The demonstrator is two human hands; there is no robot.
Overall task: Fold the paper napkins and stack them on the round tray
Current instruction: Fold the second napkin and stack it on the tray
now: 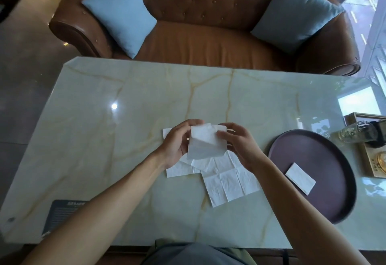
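A pale green marble table (146,101) with tan veins carries it all. Unfolded white napkins (225,179) lie flat mid-table. Right of them sits a dark round tray (325,149), and a wooden box (369,160) just beyond. A dark card (62,212) rests near the front-left corner.

Both hands, L (177,141) & R (240,143), raised, fingers (222,134) pinched, forearms converging.

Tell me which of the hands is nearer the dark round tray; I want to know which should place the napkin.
The right hand. It holds the white paper napkin just left of the dark round tray; the left hand grips the napkin's far side, farther from the tray.
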